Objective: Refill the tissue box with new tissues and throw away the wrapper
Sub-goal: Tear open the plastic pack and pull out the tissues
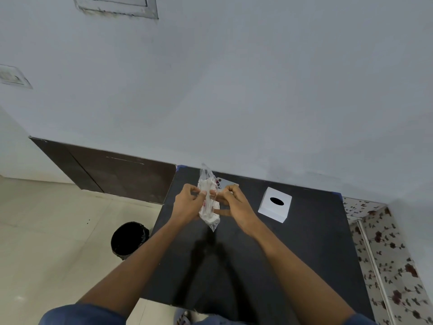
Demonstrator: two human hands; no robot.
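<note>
At frame centre my left hand (187,202) and right hand (236,205) pinch the clear-wrapped tissue pack (209,202) between their fingertips above the black table (304,254). The white tissue box (275,204) sits right of centre; the black bin (129,240) stands lower left.

I have both arms stretched forward, left hand (188,202) and right hand (236,205) pinching closed, facing each other.

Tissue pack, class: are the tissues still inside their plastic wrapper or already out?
Still inside. The tissue pack is pinched between both hands, white tissues showing through the clear plastic.
</note>
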